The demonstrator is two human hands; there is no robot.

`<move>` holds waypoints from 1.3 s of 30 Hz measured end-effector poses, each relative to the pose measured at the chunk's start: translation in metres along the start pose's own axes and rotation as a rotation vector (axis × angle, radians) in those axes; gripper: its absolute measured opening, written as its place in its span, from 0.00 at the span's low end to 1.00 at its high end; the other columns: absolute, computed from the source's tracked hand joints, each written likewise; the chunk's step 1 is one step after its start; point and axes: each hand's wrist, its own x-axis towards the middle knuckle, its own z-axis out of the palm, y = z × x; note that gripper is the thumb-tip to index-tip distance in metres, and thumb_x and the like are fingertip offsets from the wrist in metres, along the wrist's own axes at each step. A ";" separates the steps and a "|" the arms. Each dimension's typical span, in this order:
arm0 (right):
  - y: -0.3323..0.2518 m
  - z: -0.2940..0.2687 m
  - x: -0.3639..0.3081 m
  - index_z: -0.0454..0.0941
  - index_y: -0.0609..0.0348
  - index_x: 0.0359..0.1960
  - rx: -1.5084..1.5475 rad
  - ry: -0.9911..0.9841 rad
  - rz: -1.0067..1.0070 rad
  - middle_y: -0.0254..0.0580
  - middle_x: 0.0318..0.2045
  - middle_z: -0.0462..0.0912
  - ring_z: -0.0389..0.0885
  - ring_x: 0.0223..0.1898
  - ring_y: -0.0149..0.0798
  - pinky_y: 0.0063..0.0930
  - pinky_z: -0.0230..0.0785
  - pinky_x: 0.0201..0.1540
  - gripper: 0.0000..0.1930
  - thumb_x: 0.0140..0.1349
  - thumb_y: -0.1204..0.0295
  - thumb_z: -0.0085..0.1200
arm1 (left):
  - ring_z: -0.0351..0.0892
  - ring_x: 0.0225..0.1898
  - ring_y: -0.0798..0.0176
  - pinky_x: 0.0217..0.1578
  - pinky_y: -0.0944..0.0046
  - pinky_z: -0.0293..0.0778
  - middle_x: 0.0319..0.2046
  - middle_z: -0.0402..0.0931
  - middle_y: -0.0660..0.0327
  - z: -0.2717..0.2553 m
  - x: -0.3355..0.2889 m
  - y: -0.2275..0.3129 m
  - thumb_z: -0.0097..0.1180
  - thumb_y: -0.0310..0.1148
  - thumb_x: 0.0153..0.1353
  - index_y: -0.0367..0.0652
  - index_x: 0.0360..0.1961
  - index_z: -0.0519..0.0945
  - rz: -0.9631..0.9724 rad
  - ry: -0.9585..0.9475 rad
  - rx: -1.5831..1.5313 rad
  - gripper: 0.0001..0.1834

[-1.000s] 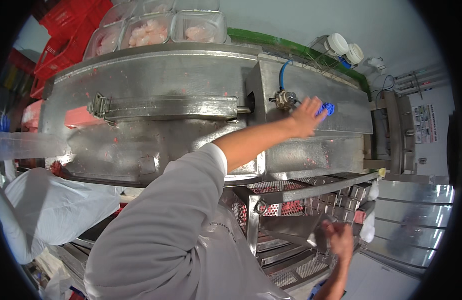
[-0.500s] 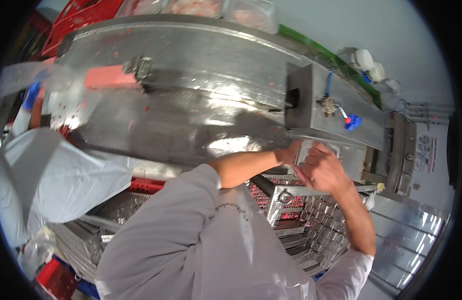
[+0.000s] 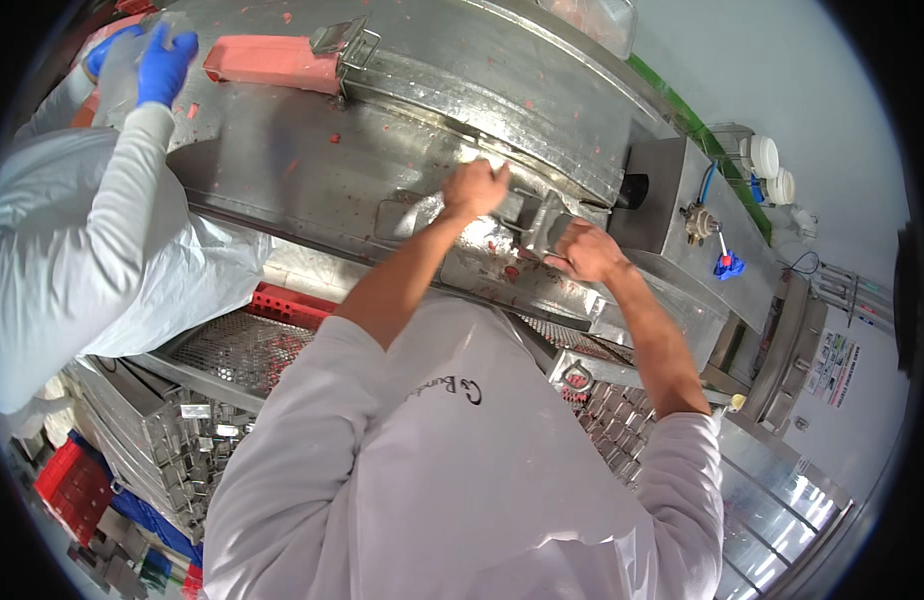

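Both of my bare hands are over the steel worktop (image 3: 252, 140). My left hand (image 3: 475, 187) is closed, its fingers curled beside a steel piece with a wire loop (image 3: 544, 222); what lies inside the fingers is hidden. My right hand (image 3: 587, 250) has its fingers wrapped round the right side of that steel piece. A similar steel fitting with wire loops (image 3: 347, 45) sits against the right end of a long pink block (image 3: 272, 60), farther left on the worktop.
At the left, a co-worker in white with blue gloves (image 3: 167, 65) handles a clear plastic sheet. Right of my hands stands a steel box with a valve (image 3: 699, 224). Racks of steel moulds (image 3: 197, 450) and a red crate (image 3: 292, 305) are below the worktop edge. Pink scraps dot the worktop.
My hands were together at the right, near the steel box, around a greyish thing. They have moved left over the worktop and apart, with the steel piece between them. The view has shifted.
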 end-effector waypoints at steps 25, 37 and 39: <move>-0.134 0.094 0.069 0.78 0.62 0.48 1.497 0.519 0.180 0.43 0.35 0.83 0.80 0.37 0.36 0.32 0.72 0.41 0.18 0.62 0.66 0.66 | 0.79 0.43 0.68 0.45 0.63 0.77 0.41 0.81 0.64 -0.054 -0.068 -0.152 0.74 0.38 0.56 0.42 0.54 0.81 -0.075 -0.562 -0.216 0.26; -0.143 0.115 0.109 0.78 0.66 0.52 1.371 0.751 0.515 0.39 0.32 0.83 0.74 0.30 0.33 0.30 0.69 0.35 0.17 0.69 0.66 0.60 | 0.76 0.45 0.70 0.46 0.64 0.73 0.45 0.81 0.63 0.066 -0.094 -0.137 0.55 0.46 0.73 0.40 0.60 0.77 -0.220 -0.138 -0.711 0.23; -0.133 0.105 0.118 0.79 0.65 0.53 1.652 0.738 0.428 0.35 0.34 0.84 0.74 0.30 0.28 0.28 0.68 0.35 0.16 0.70 0.68 0.59 | 0.76 0.45 0.69 0.46 0.64 0.73 0.44 0.81 0.62 0.050 -0.093 -0.124 0.54 0.47 0.73 0.40 0.59 0.77 -0.158 -0.061 -0.720 0.24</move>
